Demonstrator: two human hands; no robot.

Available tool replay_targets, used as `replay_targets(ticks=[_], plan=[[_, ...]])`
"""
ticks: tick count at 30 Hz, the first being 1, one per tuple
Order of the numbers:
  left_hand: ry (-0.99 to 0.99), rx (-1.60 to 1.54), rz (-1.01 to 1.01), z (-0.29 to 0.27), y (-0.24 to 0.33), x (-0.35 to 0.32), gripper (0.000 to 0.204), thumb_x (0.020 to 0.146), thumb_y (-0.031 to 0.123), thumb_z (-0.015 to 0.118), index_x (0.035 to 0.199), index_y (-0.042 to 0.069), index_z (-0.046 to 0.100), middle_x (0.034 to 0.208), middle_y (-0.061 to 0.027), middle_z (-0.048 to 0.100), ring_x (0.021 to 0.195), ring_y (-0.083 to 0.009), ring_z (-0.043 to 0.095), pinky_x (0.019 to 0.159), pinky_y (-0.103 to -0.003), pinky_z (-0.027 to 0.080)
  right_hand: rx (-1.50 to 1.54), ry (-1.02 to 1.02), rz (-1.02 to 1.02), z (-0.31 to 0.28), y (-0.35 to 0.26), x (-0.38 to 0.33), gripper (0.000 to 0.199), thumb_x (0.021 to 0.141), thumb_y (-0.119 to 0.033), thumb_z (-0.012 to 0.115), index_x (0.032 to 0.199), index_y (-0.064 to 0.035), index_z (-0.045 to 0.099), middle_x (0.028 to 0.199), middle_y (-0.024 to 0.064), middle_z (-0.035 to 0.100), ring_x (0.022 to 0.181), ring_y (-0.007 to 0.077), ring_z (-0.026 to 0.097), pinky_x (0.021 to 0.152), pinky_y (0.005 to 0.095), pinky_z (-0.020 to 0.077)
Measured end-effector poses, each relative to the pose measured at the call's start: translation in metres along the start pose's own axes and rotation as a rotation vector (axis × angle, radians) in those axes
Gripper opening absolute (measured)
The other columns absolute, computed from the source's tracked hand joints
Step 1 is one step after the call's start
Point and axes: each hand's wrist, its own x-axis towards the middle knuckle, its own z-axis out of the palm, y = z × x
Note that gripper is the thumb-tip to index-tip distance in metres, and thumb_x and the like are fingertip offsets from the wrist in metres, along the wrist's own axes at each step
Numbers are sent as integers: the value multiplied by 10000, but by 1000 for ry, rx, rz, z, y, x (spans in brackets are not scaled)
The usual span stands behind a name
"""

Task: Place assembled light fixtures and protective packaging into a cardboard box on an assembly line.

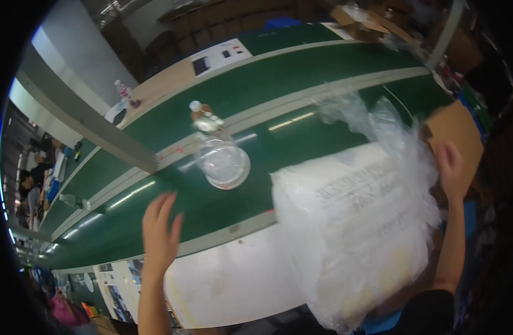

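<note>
A large white package wrapped in clear plastic (357, 223) stands at the right, across the white tabletop and the edge of the green belt. Loose, crumpled plastic film (399, 123) rises from its top. My left hand (160, 229) is open over the belt's near edge, fingers apart, holding nothing and away from the package. My right hand (451, 167) is beside the film on the package's far right side, in front of a cardboard piece (454, 134). Blur hides whether its fingers grip anything. A round, clear and white thing (226, 164) lies on the belt between my hands.
The green belt (128, 206) runs from lower left to upper right. A grey post (89, 111) slants down at left. Bottles (122, 89) stand beyond, another bottle (203, 114) nearer. Cardboard boxes (362, 22) are heaped at the back right. A person (33, 184) is far left.
</note>
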Motion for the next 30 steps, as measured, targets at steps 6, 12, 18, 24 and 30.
replay_targets(ticks=[6,12,18,24,30], plan=[[134,-39,118,84,-1,172,416,962,208,625,1362,104,579,1358,-130,568,1264,-334,512,1017,-441,409,-19,-672,-82,222,28,147,411,961,-215,657,1359,-139,589,1357,142,580,978,196,657,677,299,584],[22,89,256,112,13,183,188,878,124,668,1047,47,697,1094,-102,599,1054,-290,556,895,-429,461,-526,-931,587,253,142,158,951,838,-313,801,1583,-170,227,1527,235,422,1111,365,641,727,441,603],[-77,-29,243,114,29,178,255,842,-17,577,1095,4,601,1108,-165,555,1083,-349,589,899,-433,511,-573,-674,-75,255,120,155,371,836,-279,767,1070,-3,688,853,208,701,813,376,689,764,457,541],[45,-134,178,61,33,121,289,852,-71,538,1133,-29,590,1168,-189,576,1003,-377,626,819,-431,525,354,-338,19,142,-55,117,319,939,-311,712,1122,-52,678,895,-6,652,666,57,524,576,219,441],[85,-295,-5,-18,53,19,408,789,-192,475,1115,24,591,1127,-147,554,1006,-317,610,783,-355,549,-244,158,-362,-10,18,14,453,960,-381,663,1251,-44,579,1011,97,710,875,321,655,812,435,499]])
